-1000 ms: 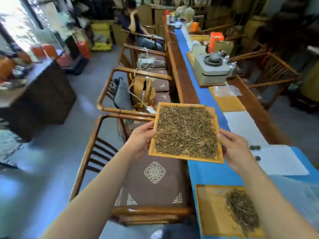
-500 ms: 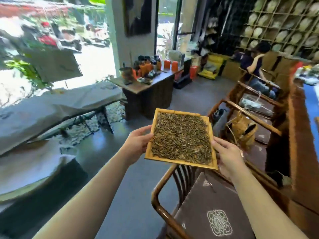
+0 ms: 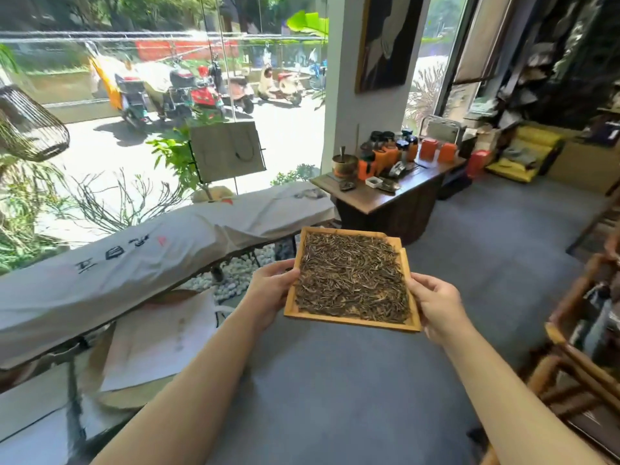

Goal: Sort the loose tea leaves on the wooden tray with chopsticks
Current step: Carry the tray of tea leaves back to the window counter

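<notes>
- A long table [image 3: 100,273] draped in pale cloth with dark brush characters runs along the window at the far left
- The left hand [image 3: 271,293] is closed on the left edge of the wooden tray [image 3: 349,322], thumb on the rim, fingers underneath and out of sight
- The tray is held in the air over the grey carpeted floor [image 3: 352,397], roughly level, resting on no surface
- Loose tea leaves [image 3: 352,273], thin and dark brown with some paler strands, cover nearly the whole inside of the tray
- The right hand [image 3: 436,303] grips the tray's right edge, near its near-right corner, fingers curled over the rim
- Beyond the tray, a dark wooden side table [image 3: 396,193] carries orange canisters [image 3: 436,151] and dark jars along its back edge
- A wooden chair frame [image 3: 577,344] stands at the right edge of view
</notes>
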